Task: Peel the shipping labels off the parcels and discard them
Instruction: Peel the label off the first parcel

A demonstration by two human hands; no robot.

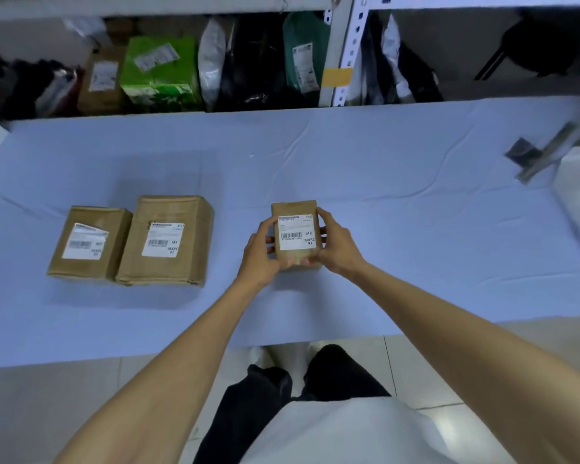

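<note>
Gripping small parcel (292,208) from both sides: left hand (260,254), right hand (337,249), fingers curled round its edges, hiding its near end | label (295,233) faces up, flat | left of small parcel: large box (188,229), smaller box (114,229) beside it, on worktop (382,182) | beyond small parcel: shelf (344,45) goods blurred

We read "MX" and "MXRC 03" on the shipping label (296,232) of the small parcel (293,209) we held, the same two codes on the larger box (190,229), on its white label (163,240), only "MX" on the left box (116,232), its finer print blurred.
</note>
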